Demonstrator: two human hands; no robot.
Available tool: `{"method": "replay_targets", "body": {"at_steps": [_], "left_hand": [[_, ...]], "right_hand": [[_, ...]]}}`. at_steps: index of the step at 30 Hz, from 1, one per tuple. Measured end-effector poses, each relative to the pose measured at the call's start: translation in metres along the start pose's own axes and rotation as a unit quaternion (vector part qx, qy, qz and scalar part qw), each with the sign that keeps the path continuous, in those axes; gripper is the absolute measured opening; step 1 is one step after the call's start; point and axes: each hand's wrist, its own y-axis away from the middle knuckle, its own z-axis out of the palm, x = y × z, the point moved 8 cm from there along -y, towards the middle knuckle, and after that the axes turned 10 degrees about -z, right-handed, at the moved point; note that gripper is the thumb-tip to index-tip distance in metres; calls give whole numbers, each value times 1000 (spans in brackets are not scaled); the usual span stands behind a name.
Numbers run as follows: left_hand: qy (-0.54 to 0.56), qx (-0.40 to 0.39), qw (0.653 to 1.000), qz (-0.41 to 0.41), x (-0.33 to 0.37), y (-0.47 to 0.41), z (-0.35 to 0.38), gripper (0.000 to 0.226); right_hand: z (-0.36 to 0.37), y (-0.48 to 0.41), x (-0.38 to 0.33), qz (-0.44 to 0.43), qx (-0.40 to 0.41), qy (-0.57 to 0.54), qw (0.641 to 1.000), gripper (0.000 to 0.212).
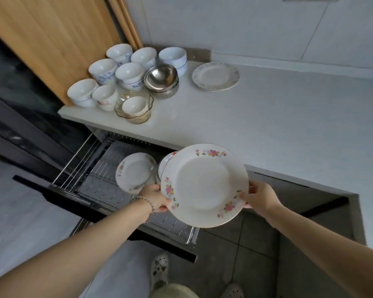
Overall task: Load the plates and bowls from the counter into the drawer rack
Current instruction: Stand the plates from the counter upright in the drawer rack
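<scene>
A large white plate with pink flowers (204, 184) is held above the open drawer rack (91, 168), with at least one more plate edge (165, 163) showing behind it. My left hand (154, 197) grips its left rim and my right hand (260, 195) grips its right rim. A smaller flowered plate (135, 172) stands tilted in the wire rack, just left of my left hand. On the counter (267, 130) sit several white bowls (105, 70), stacked steel bowls (161, 79), a glass bowl (134, 107) with a white bowl inside, and a plate stack (215, 76).
A wooden panel (52, 39) rises behind the bowls at the left. The dark drawer front (58, 196) juts out over the floor toward me. My feet in white clogs (158, 269) stand on grey tiles below the drawer. A tiled wall (267, 24) backs the counter.
</scene>
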Motion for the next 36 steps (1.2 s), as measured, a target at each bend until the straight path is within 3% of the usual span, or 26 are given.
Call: {"method": "replay_targets", "body": {"at_steps": [10, 16, 24, 31, 36], "left_hand": [[-28, 44, 997, -53, -36, -134, -192, 22], [-108, 74, 990, -55, -29, -236, -267, 20], [-199, 68, 974, -77, -35, -378, -282, 21], [-268, 95, 956, -67, -33, -448, -264, 24], [-334, 108, 932, -84, -29, -466, -252, 39]], "right_hand": [[223, -66, -38, 54, -35, -3, 998, 32], [333, -122, -32, 121, 7, -14, 993, 26], [423, -187, 35, 208, 60, -54, 975, 27], [443, -227, 68, 223, 114, -45, 967, 30], [448, -237, 78, 218, 130, -32, 967, 35]]}}
